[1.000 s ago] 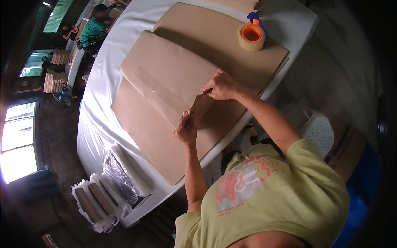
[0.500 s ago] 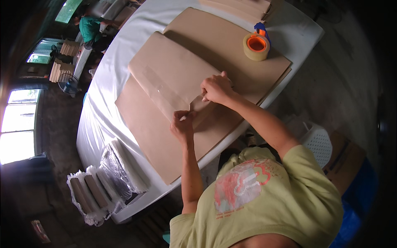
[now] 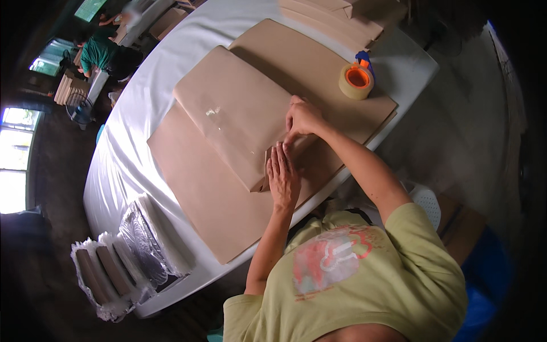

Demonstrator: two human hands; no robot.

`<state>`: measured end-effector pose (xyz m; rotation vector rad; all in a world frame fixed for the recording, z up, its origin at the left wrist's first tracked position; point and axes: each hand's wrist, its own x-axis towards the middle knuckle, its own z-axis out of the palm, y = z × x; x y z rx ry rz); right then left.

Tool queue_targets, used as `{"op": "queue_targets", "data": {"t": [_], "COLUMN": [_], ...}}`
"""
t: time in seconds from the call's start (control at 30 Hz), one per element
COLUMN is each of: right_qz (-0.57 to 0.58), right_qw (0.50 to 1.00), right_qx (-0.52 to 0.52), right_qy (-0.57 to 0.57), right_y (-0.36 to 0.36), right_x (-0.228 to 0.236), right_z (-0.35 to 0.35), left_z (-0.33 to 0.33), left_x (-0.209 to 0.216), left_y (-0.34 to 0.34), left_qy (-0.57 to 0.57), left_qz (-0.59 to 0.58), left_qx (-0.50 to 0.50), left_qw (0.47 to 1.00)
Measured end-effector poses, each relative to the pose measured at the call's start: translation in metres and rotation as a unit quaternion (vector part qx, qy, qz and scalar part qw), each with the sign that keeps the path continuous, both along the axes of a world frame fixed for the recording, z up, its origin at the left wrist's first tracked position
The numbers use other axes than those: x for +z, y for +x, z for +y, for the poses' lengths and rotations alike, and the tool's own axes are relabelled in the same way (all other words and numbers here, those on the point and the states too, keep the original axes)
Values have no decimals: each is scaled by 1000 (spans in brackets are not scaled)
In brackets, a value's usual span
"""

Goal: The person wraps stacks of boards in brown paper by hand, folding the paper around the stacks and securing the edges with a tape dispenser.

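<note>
A brown paper-wrapped parcel [image 3: 228, 108] lies on large flat sheets of brown paper [image 3: 196, 188], with shiny clear tape along its top. My left hand [image 3: 283, 178] lies flat against the parcel's near end, fingers stretched out and side by side on the folded paper. At the same end, farther right, my right hand [image 3: 305, 118] has bent fingers round the parcel's corner and the end flap. Its fingertips are partly hidden. On the sheets to the right stands a tape dispenser [image 3: 357, 80] in orange and blue with a roll of tape.
A white cloth [image 3: 137, 125] covers the table. Plastic-wrapped bundles [image 3: 114, 268] stand at its near left edge. More brown parcels [image 3: 336, 20] lie at the far side. A white perforated chair [image 3: 424, 205] is at the right. Another person [image 3: 105, 54] works at the far left.
My left hand has gone from pinching the end paper to lying flat against the folded end. My right hand has shifted slightly along the flap. The lifted end paper is now folded down.
</note>
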<state>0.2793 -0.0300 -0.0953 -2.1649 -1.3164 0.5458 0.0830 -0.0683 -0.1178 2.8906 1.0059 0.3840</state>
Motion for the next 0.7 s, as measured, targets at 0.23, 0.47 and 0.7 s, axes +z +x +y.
{"op": "queue_targets", "data": {"t": [0.23, 0.47, 0.7], "right_qz": [-22, -375, -248], "right_qw": [967, 866, 935], "right_qx": [159, 322, 252], "right_qy": [197, 76, 25], "right_y": [4, -23, -40], "right_x": [22, -3, -6], "right_z": [-10, -82, -82], "left_z": [4, 0, -8], "left_x": [2, -3, 7], "left_y": [-2, 2, 18], "left_qy": [-44, -62, -110], "left_qz": [-75, -77, -122], "left_qx": [-1, 25, 88], "left_qw": [996, 995, 982]}}
